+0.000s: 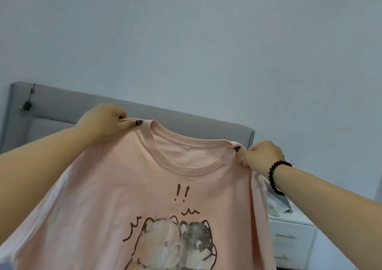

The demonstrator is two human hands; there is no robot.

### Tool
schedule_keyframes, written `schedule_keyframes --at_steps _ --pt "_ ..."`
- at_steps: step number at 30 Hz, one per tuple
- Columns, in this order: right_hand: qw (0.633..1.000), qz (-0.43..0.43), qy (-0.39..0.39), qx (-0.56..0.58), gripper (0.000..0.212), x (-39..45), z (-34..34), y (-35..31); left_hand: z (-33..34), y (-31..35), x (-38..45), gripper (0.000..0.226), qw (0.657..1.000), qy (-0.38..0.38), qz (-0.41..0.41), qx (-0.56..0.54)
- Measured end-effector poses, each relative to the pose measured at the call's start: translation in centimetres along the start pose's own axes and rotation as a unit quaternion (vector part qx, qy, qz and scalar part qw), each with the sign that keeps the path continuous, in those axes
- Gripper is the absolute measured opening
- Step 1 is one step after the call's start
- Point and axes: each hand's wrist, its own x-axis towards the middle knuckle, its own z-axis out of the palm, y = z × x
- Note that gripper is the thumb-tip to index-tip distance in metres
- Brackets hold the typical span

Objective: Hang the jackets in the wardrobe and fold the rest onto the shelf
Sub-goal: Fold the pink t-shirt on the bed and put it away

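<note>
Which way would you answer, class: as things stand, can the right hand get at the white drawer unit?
Probably not yet. The right hand pinches a shoulder of the pink T-shirt, held up with the left hand; the white drawer unit sits lower right, unobstructed.

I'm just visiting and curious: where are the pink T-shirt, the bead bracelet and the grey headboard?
pink T-shirt [128,187]: head view, on the chest fabric.
bead bracelet [271,173]: head view, on the beads at the right wrist.
grey headboard [62,104]: head view, on its upholstered panel.
</note>
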Motion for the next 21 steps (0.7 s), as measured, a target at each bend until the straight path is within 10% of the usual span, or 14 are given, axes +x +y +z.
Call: schedule_keyframes --at_steps 4,12,16,21 --pt "0.998 0.017 -0.059 -0.018 0.015 4.1 9.0 2.7 8.7 -4.5 0.7 0.058 0.993 -0.106 -0.019 0.044" --pt "0.977 0.04 -0.15 0.148 0.035 14.9 24.9 5.4 22.7 -10.9 5.9 0.048 0.977 -0.13 -0.16 0.054" --pt "0.954 -0.006 -0.26 0.149 0.091 15.7 32.7 8.3 31.6 -9.8 2.8 0.049 0.971 -0.066 -0.228 -0.022" --pt "0.907 -0.061 -0.413 0.059 0.074 5.7 42.9 14.7 42.4 -5.8 -15.2 0.068 0.934 -0.271 -0.228 -0.048"
